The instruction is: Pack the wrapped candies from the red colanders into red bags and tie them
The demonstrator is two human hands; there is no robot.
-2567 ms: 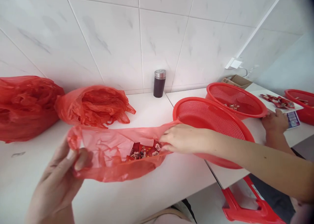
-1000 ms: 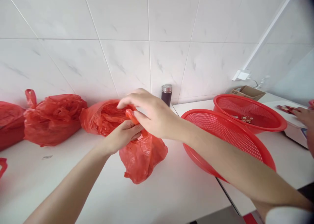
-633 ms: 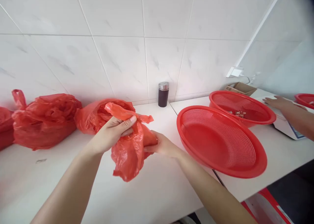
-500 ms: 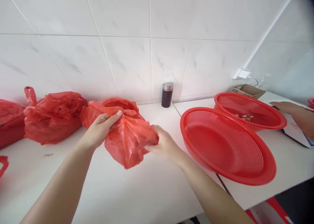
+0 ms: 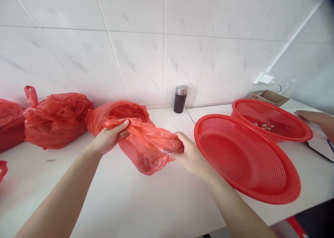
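Both of my hands grip one red plastic bag point(image 5: 146, 151) above the white table, stretched sideways between them. My left hand point(image 5: 111, 137) is closed on its left end, thumb on top. At the right end, my right hand point(image 5: 189, 152) has its fingers wrapped round the gathered plastic. Whatever the bag may contain is hidden. Just behind my left hand, another red plastic bag point(image 5: 97, 118) lies with its mouth facing up. An empty red colander basket point(image 5: 227, 154) stands right of my right hand.
A second red basket point(image 5: 292, 126) holds several small pieces. Beyond it are a cardboard box point(image 5: 276, 98) and another person's hand point(image 5: 309, 115). A dark flask point(image 5: 180, 100) stands by the wall. Full red bags point(image 5: 56, 123) sit at the left of the white table point(image 5: 125, 203).
My right hand has moved right, drawing the red bag out longer between my hands. The bag behind shows more of its opening. The other person's hand has shifted slightly right.
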